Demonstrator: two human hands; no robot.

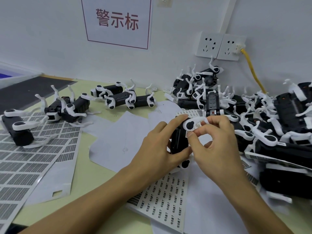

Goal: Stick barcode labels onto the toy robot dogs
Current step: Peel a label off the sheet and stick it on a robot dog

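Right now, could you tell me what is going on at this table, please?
A person is labelling toy robot dogs. The left hand grips one black-and-white dog above the table, while the right hand pinches a small label against its side, by a white leg. Label sheets lie under the hands and to the left. A big pile of dogs sits on the right, and a few more dogs lie further left, by the wall.

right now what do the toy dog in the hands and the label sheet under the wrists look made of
Toy dog: likely moulded plastic, glossy black body with glare, matte white legs. Label sheet: paper-like, thin and flat, printed rows on a white backing with a slight sheen.
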